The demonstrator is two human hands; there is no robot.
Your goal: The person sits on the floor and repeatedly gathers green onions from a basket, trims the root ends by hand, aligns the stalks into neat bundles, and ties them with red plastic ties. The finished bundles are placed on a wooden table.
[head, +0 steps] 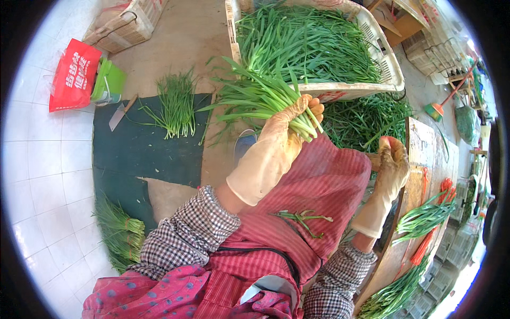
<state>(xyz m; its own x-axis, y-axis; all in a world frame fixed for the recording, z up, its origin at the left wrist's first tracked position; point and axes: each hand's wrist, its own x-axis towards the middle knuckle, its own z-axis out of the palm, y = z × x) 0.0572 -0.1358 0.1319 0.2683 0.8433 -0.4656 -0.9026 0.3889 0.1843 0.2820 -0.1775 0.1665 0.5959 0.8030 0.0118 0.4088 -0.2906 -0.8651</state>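
My left hand (pixel 285 131), in a stained pale rubber glove, grips a bunch of garlic chives (pixel 263 97) by the pale stem ends, its leaves fanning to the upper left. The bunch is in front of a white plastic crate (pixel 342 89) heaped with more chives (pixel 303 44). My right hand (pixel 392 159), gloved alike, is beside the wooden bench (pixel 422 143) with curled fingers. A long leaf passes close to its fingertips; whether they pinch anything is unclear. On my red striped apron (pixel 318 175) are loose scraps of leaf (pixel 305 219).
A dark green mat (pixel 147 155) bears a loose chive pile (pixel 175 103), a cleaver (pixel 121 113) and tied bundles (pixel 123 235). More chives (pixel 358 123) lie below the crate. Bundles (pixel 426 213) and red ties (pixel 424 247) rest on the bench. A green bucket (pixel 109 81) stands left.
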